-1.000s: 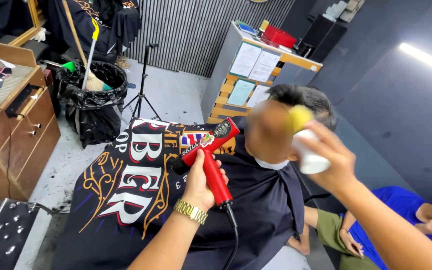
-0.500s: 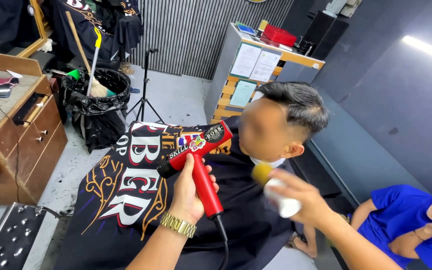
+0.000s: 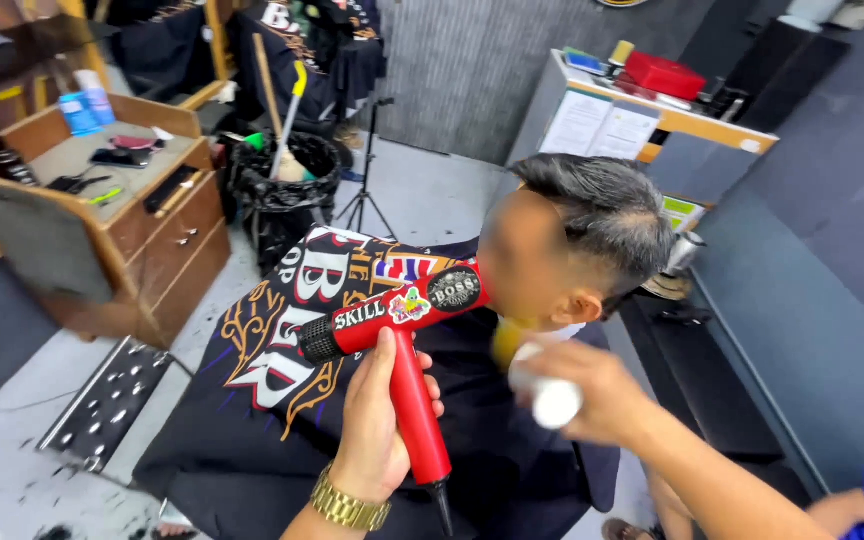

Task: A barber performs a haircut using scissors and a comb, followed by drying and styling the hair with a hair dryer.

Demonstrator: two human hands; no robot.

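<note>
My left hand (image 3: 377, 420) has a closed grip on the handle of the red hair dryer (image 3: 402, 340), barrel level across the seated person's black cape (image 3: 282, 400), just below the chin. My right hand (image 3: 592, 390), blurred, is wrapped shut around a white bottle with a yellow top (image 3: 537, 385), just beside the person's neck. A wooden surface (image 3: 82, 160) sits well apart at left.

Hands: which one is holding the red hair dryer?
The left hand, the one with the gold watch, grips the red hair dryer by its handle. The right hand holds a white bottle instead, blurred near the seated person's neck.
</note>
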